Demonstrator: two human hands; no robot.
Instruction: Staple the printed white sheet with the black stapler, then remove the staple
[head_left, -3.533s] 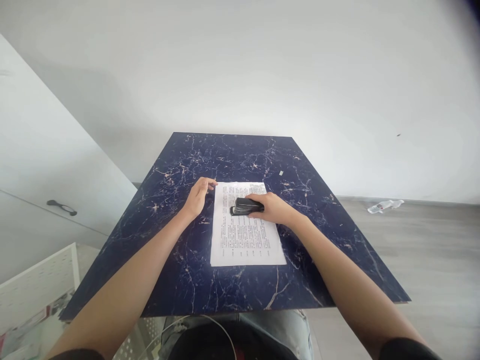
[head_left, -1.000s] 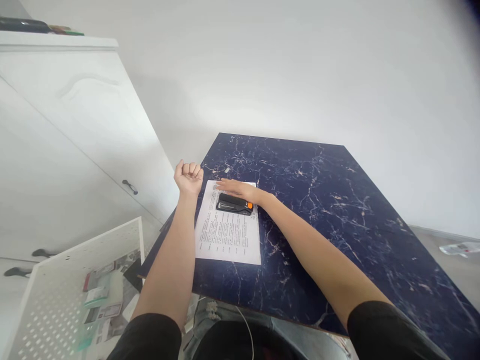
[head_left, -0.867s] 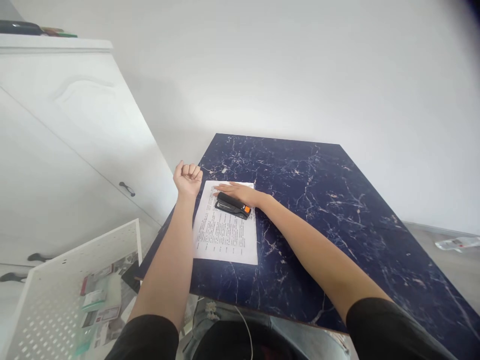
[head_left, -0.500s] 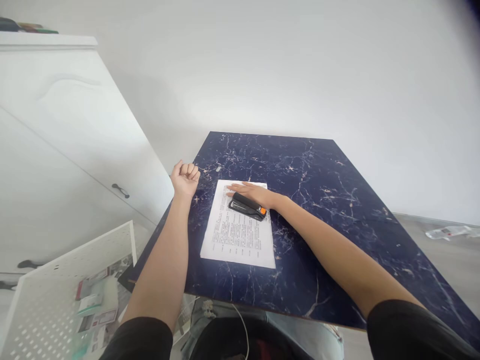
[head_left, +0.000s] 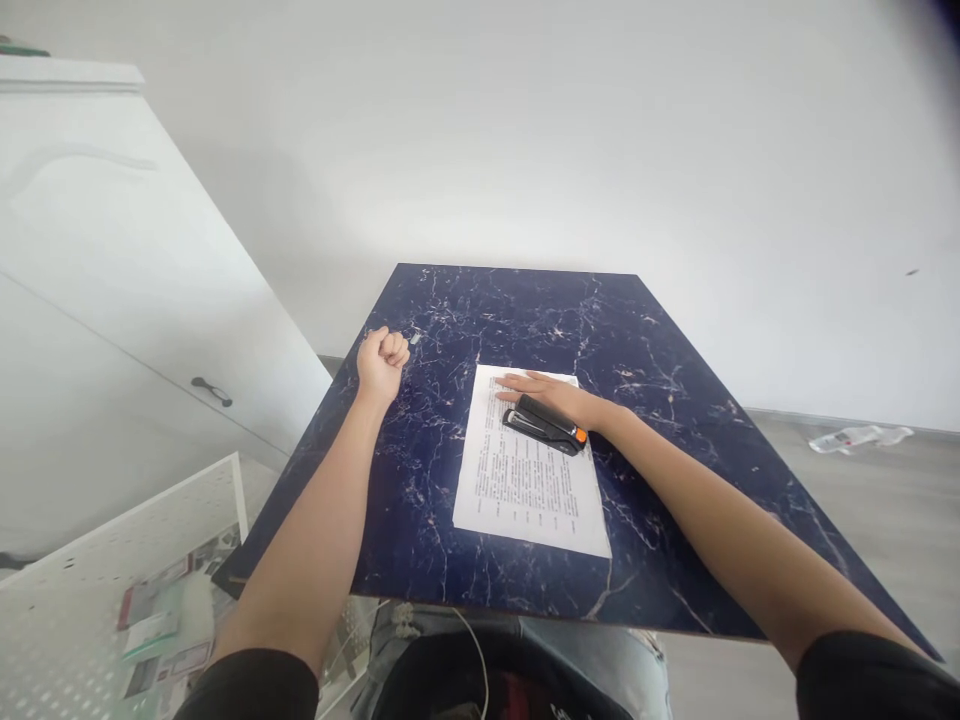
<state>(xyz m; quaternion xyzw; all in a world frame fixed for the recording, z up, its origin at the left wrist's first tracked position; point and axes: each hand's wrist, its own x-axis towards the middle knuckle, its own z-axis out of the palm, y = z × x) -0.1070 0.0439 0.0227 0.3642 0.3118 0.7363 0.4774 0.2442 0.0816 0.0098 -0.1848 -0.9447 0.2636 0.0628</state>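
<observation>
A stack of printed paper sheets lies on the dark blue marbled table. On top of it rests a black stapler with an orange end. My right hand lies flat on the paper's far part, fingers stretched out, just behind the stapler. Whether its palm touches the stapler I cannot tell. Over the table's left side my left hand is curled into a fist, apart from the paper, with nothing visible in it. Close to its knuckles is a small grey piece.
To the left stands a white cabinet. A white perforated basket with packets sits below the table's left edge. Clear plastic packaging lies on the floor at right. A pale cable hangs at my lap.
The paper has slid right across the table with the stapler and my right hand. My left fist has tightened and moved right, closer to the small grey piece. The view has shifted slightly.
</observation>
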